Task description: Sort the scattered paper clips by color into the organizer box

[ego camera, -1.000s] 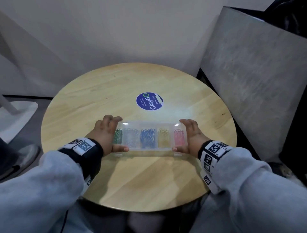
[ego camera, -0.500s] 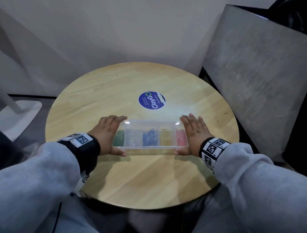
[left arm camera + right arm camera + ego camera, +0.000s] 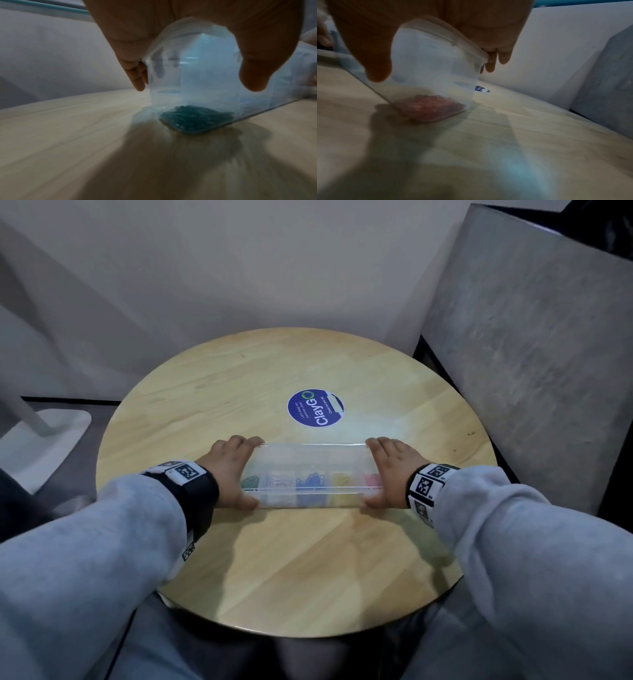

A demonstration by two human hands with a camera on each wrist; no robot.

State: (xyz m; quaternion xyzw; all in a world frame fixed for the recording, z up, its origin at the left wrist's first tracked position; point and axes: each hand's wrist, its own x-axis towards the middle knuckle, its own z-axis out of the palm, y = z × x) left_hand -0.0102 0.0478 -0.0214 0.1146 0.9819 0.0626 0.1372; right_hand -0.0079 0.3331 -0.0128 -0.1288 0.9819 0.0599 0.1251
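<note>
We can't separate single clips in the organizer box (image 3: 313,474): colours smear through its clear plastic in the head view. Left hand (image 3: 228,470) covers the green end, right hand (image 3: 390,470) covers most of the red end. Both wrist views are motion-blurred; green clips (image 3: 195,116) and red clips (image 3: 429,106) read as lumps. Palms are cut off by the top edges there. Small print on the blue sticker (image 3: 315,408) is unreadable.
</note>
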